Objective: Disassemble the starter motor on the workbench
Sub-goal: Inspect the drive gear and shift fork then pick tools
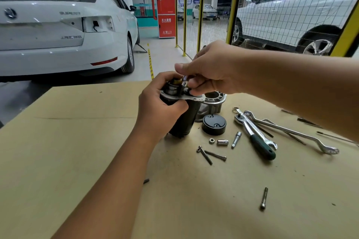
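L hand [162, 110] grips starter motor [181, 114] upright on workbench [77, 141]. R hand [211, 70] pinches small driver [184, 80] at motor's top plate. Ratchet [254, 137], bolts [210, 155] lie right.

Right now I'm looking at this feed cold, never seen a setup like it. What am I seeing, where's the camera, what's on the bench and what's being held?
No machine here: a person works with bare hands, and the one camera sits on their head, looking forward and down. The left hand grips the motor, standing upright on the bench. The right hand holds a small driver down onto the motor's top plate. On the bench beside it lie a black cap, a grey housing, a ratchet, wrenches, sockets, a nut and loose bolts. Parked cars and a wire fence stand behind.
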{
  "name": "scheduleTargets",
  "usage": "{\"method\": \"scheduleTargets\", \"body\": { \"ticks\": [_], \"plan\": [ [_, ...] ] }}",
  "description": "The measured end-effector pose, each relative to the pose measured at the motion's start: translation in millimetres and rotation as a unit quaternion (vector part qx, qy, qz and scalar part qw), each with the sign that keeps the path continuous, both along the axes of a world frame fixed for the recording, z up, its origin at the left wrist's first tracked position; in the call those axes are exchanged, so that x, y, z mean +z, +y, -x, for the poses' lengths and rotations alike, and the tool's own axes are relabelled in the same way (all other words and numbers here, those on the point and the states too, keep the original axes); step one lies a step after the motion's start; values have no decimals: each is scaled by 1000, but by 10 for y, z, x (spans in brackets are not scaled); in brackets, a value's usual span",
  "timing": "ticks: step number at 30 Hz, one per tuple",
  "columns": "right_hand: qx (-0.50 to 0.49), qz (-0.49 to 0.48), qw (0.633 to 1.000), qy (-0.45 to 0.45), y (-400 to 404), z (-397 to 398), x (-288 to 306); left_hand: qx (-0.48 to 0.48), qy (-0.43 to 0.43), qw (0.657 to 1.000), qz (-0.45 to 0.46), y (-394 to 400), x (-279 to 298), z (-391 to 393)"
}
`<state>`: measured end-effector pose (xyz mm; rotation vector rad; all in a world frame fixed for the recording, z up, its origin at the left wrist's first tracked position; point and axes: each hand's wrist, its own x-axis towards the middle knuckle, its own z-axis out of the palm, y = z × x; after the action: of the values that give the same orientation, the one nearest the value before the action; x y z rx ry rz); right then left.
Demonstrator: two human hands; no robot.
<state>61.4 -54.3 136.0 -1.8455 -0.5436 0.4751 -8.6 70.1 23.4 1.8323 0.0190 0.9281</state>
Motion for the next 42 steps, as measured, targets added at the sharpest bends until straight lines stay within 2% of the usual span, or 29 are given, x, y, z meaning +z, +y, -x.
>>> {"method": "scheduleTargets", "body": {
  "ticks": [4,8,11,13,15,16,18,20,32,35,40,42],
  "plan": [
    [7,35,999,-6,-43,-23,40,0,2,1000,-3,-11,13,-9],
    [41,218,968,-119,-21,-54,97,-1,12,1000,5,-9,10,-16],
    [44,292,935,-198,61,-38,101,-2,19,1000,7,-4,12,-13],
    [43,334,883,-327,120,16,81,-1,23,1000,7,-7,15,-9],
    [30,381,793,-475,187,73,48,5,23,1000,8,-9,9,-4],
    [8,390,759,-521,199,84,27,11,22,1000,7,-13,4,0],
    [-27,408,699,-586,202,54,-20,23,23,999,9,-19,-5,12],
    [-43,419,668,-613,199,10,-66,28,28,999,7,-20,-12,17],
    [0,389,739,-550,193,-139,-193,85,81,993,-16,-7,-26,-66],
    [0,368,741,-561,165,-139,-230,80,86,993,-17,11,-26,-85],
    [-9,303,777,-552,120,-77,-247,58,75,995,-18,38,-45,-72],
    [3,283,774,-567,109,-59,-256,39,78,996,-12,66,-53,-64]
  ]
}}
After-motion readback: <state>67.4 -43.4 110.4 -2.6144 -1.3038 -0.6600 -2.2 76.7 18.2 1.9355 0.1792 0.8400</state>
